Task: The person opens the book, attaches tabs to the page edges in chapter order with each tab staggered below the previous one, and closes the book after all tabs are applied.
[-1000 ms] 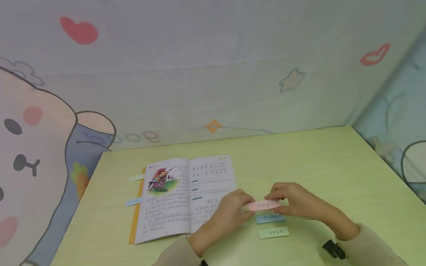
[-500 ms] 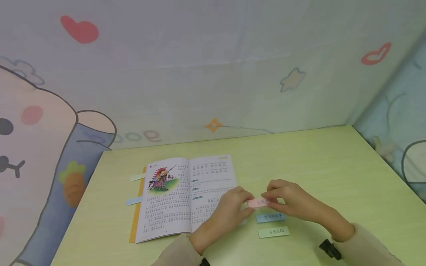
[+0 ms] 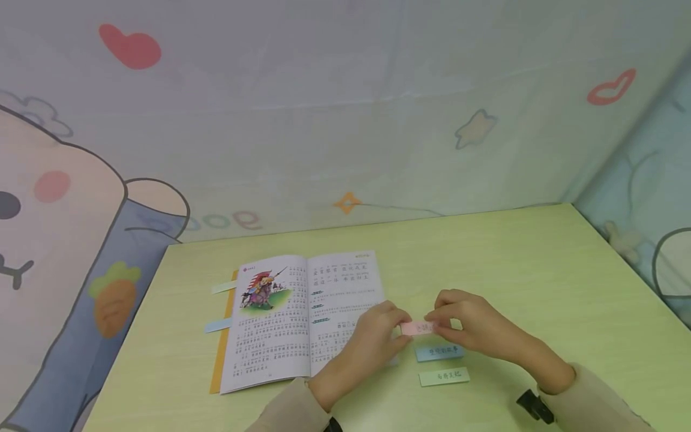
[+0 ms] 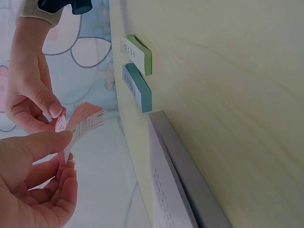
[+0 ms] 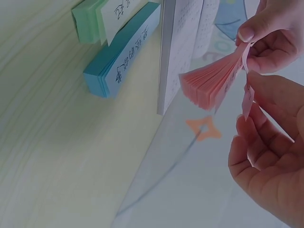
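Observation:
My left hand (image 3: 367, 342) pinches one end of a pink sticky-note pad (image 5: 209, 85) between thumb and fingers, held above the table beside the book. The pad's sheets fan out at the free end, as both wrist views show. My right hand (image 3: 477, 323) pinches the handwritten top sheet (image 5: 248, 100), which bends away from the other sheets; its far end still meets the pad by the left fingers. Below the hands, a blue sticky-note pad (image 3: 439, 353) lies on the table. In front of it is a green sticky-note pad (image 3: 444, 377), also with handwriting.
An open book (image 3: 270, 354) lies left of the hands, with a picture of a rider on its left page. A green tab (image 3: 224, 287) and a blue tab (image 3: 218, 325) stick out from its left edge. A printed cloth backdrop (image 3: 324, 120) rises behind the table (image 3: 513, 258).
My right hand has shifted left and slightly away from me, drawing the pink top sheet back towards the left hand. The left hand stays nearly in place. The pads on the table are unmoved.

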`<state>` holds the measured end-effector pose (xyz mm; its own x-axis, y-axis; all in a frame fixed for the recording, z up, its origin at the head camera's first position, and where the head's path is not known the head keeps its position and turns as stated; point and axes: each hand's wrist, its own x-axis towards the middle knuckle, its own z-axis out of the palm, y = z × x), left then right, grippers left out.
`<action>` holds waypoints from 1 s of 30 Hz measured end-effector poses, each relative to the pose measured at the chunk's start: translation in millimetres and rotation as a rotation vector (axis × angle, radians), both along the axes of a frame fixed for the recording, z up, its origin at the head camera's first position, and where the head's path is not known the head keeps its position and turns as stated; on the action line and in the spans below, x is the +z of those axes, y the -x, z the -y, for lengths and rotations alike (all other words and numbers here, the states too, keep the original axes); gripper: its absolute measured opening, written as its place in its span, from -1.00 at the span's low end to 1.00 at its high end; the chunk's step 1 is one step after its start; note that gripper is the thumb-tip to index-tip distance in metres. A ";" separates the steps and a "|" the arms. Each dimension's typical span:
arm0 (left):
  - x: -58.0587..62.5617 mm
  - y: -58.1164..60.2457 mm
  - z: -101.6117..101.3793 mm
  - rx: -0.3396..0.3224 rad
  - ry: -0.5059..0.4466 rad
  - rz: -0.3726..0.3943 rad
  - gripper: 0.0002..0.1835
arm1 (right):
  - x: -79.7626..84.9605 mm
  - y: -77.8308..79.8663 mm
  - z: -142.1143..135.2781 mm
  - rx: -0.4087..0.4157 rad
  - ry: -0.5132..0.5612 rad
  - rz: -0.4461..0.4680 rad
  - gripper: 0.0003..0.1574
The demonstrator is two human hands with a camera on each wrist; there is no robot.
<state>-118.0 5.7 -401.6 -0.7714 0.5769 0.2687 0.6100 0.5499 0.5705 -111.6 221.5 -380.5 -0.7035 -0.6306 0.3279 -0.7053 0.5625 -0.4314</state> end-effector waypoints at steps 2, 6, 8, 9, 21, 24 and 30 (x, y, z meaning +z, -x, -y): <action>0.2 0.1 0.2 -0.002 -0.001 -0.012 -0.80 | 1.1 -0.4 1.0 -0.026 0.008 0.024 -0.78; 0.7 0.5 -0.3 0.000 0.003 -0.020 -0.79 | 4.2 -1.5 2.9 -0.096 0.033 0.098 -0.83; 0.9 0.8 -0.8 0.005 0.002 -0.016 -0.80 | 5.4 -1.8 3.5 -0.130 0.051 0.129 -0.84; 0.9 1.1 -1.2 0.008 -0.001 -0.016 -0.80 | 5.9 -1.9 3.8 -0.144 0.060 0.141 -0.85; 1.0 3.4 -2.4 0.022 -0.025 -0.024 -0.82 | 11.0 -5.4 5.3 -0.166 0.138 0.252 -0.89; 1.0 3.7 -2.5 0.025 -0.024 -0.020 -0.82 | 11.8 -5.9 5.4 -0.165 0.150 0.267 -0.91; 1.2 4.3 -2.5 0.032 -0.010 -0.013 -0.80 | 11.0 -5.2 4.7 -0.181 0.159 0.309 -0.90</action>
